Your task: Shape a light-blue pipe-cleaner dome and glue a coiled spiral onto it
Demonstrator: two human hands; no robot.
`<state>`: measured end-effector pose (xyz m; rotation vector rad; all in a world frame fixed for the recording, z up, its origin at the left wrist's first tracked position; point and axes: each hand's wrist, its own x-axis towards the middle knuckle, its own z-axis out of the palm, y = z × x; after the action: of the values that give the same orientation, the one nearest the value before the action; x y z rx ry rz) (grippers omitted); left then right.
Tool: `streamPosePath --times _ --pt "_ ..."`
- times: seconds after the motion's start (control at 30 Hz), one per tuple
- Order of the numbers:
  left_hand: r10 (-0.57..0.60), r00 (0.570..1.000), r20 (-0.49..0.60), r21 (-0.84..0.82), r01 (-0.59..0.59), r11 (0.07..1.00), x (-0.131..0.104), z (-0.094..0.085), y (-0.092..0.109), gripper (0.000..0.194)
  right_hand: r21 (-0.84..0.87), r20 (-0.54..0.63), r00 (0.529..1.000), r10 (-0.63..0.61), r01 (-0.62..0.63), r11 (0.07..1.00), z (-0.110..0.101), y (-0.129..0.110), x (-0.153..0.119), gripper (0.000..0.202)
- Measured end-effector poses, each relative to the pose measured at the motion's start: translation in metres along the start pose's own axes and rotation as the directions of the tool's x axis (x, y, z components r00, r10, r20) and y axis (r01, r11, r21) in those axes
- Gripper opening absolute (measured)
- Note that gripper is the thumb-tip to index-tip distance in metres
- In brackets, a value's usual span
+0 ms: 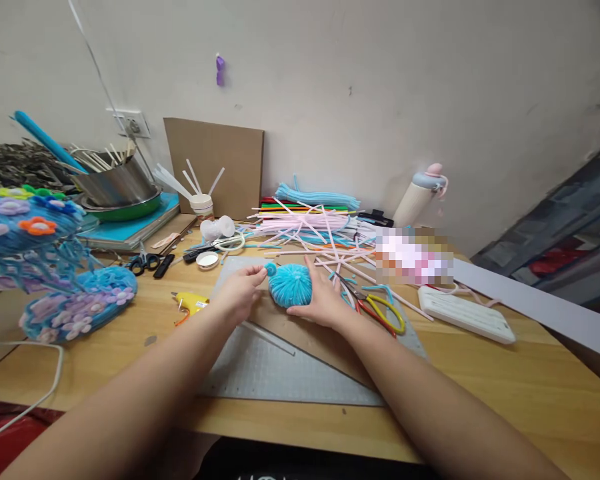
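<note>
A round bright-blue fuzzy ball (291,285) sits over a piece of brown cardboard (300,333) on the grey cutting mat (250,380). My right hand (323,297) curves round the right side of the ball, thumb at its lower edge and fingers behind it. Just left of the ball, my left hand (243,290) pinches a small blue coiled piece (271,269) between thumb and fingertips. Near my left forearm lies a yellow glue gun (193,302). Scissors with yellow and red handles (386,313) rest to the right of my right hand.
Pink and blue pipe cleaners (310,223) are heaped at the back. Blue flower-covered craft pieces (83,307) stand left, near dark scissors (144,260). A white power strip (465,315) and a bottle (416,200) are on the right. A metal pot (115,183) holds sticks.
</note>
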<state>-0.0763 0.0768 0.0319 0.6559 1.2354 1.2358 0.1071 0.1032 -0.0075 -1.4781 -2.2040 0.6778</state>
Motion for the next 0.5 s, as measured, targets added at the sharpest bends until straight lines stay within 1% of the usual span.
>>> streamPosePath --times 0.07,0.1,0.13,0.17,0.2,0.23,0.27,0.3,0.33,0.37,0.4,0.43,0.47,0.5 --pt "-0.023 1.0 -0.002 -0.062 0.023 0.998 0.004 0.004 -0.005 0.004 0.104 -0.031 0.999 -0.037 0.04 0.994 0.002 0.002 -0.003 0.121" --pt "-0.028 1.0 -0.002 -0.093 0.028 0.995 0.003 0.004 -0.007 0.005 0.191 -0.042 0.998 -0.05 0.058 0.98 0.002 0.002 -0.004 0.12" --pt "-0.027 1.0 -0.003 -0.123 0.026 0.992 0.001 0.005 -0.007 0.006 0.304 -0.054 0.997 -0.048 0.063 0.951 0.003 0.002 -0.005 0.117" --pt "-0.022 1.0 -0.006 -0.15 0.021 0.988 -0.002 0.005 -0.008 0.008 0.443 -0.067 0.997 -0.022 0.05 0.895 0.003 0.001 -0.006 0.113" --pt "-0.016 1.0 -0.008 -0.173 0.014 0.985 -0.006 0.005 -0.008 0.008 0.596 -0.081 0.996 0.031 0.024 0.803 0.003 -0.001 -0.007 0.109" --pt "-0.005 1.0 -0.007 -0.196 0.003 0.981 -0.011 0.005 -0.008 0.009 0.741 -0.086 0.992 0.097 -0.001 0.672 0.002 -0.004 -0.008 0.104" --pt "0.016 1.0 0.002 -0.219 -0.015 0.976 -0.016 0.006 -0.008 0.009 0.858 -0.066 0.986 0.152 -0.021 0.513 0.001 -0.008 -0.009 0.097" --pt "0.049 0.999 0.019 -0.245 -0.043 0.969 -0.022 0.007 -0.008 0.009 0.938 -0.023 0.983 0.18 -0.042 0.345 -0.001 -0.012 -0.01 0.088" --pt "0.092 0.995 0.042 -0.268 -0.077 0.96 -0.027 0.008 -0.009 0.01 0.978 0.036 0.985 0.166 -0.069 0.196 -0.004 -0.015 -0.013 0.077" --pt "0.141 0.987 0.075 -0.284 -0.114 0.952 -0.033 0.009 -0.01 0.014 0.989 0.115 0.987 0.113 -0.125 0.084 -0.008 -0.019 -0.016 0.064" --pt "0.19 0.975 0.113 -0.285 -0.152 0.947 -0.038 0.01 -0.012 0.018 0.981 0.193 0.979 0.062 -0.193 -0.002 -0.012 -0.022 -0.02 0.053" --pt "0.233 0.961 0.152 -0.265 -0.188 0.946 -0.044 0.01 -0.013 0.022 0.965 0.254 0.967 0.03 -0.252 -0.068 -0.015 -0.024 -0.026 0.045" --pt "0.274 0.943 0.191 -0.227 -0.23 0.947 -0.05 0.01 -0.014 0.024 0.952 0.289 0.957 0.004 -0.287 -0.111 -0.019 -0.025 -0.031 0.04" --pt "0.32 0.92 0.225 -0.172 -0.286 0.943 -0.055 0.01 -0.014 0.022 0.949 0.288 0.958 -0.018 -0.287 -0.131 -0.021 -0.026 -0.037 0.038"
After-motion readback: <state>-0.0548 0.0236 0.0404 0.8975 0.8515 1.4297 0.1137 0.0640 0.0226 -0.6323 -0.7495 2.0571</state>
